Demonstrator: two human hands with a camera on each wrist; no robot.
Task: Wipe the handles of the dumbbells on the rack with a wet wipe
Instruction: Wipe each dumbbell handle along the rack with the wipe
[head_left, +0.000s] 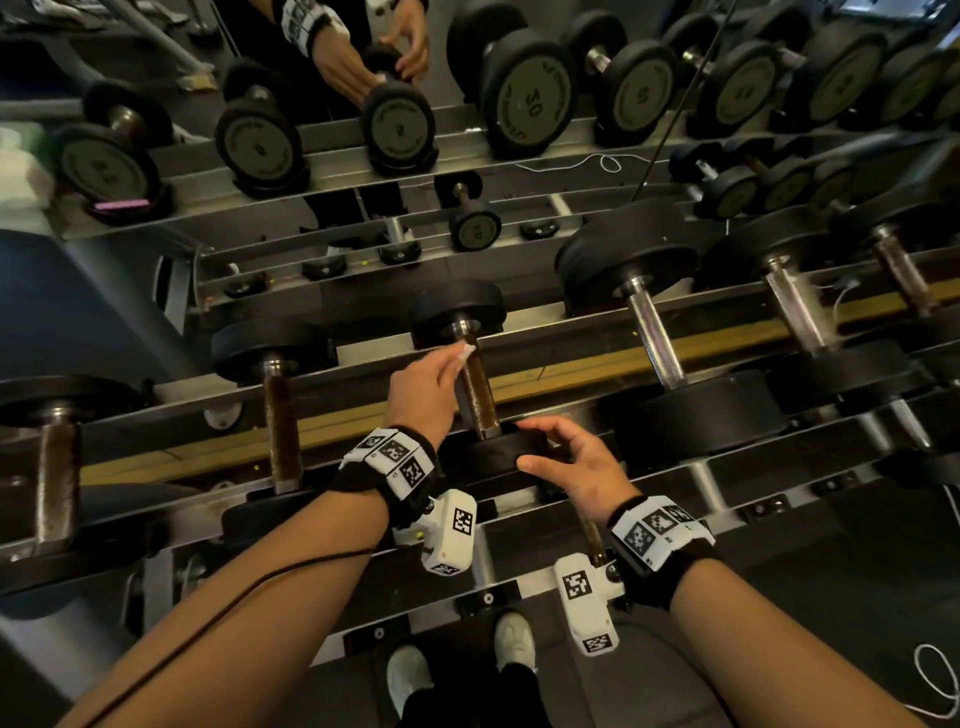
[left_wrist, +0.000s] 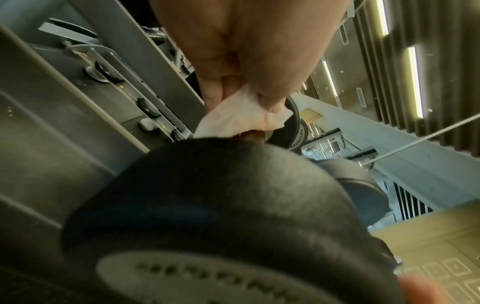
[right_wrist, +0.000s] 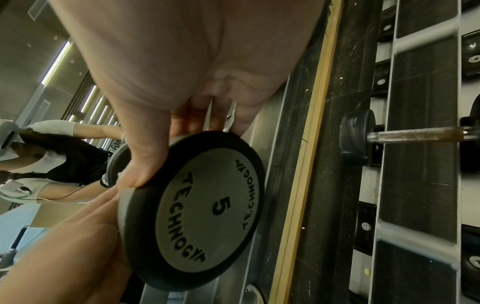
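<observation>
A small black dumbbell lies on the rack (head_left: 571, 358) in front of me, its rusty brown handle (head_left: 475, 387) pointing away. My left hand (head_left: 434, 382) pinches a white wet wipe (head_left: 464, 353) (left_wrist: 233, 115) against the far end of that handle. My right hand (head_left: 566, 462) curls its thumb and fingers round the near head (head_left: 488, 452) of the same dumbbell, whose face reads 5 (right_wrist: 205, 207) in the right wrist view. In the left wrist view the near head (left_wrist: 221, 205) hides most of the handle.
More dumbbells lie to either side: rusty handles at left (head_left: 280, 426), chrome ones at right (head_left: 654, 338). A mirror behind the rack reflects my hands and an upper row of dumbbells (head_left: 530, 93). My shoes (head_left: 514, 642) stand below the rack's lower rails.
</observation>
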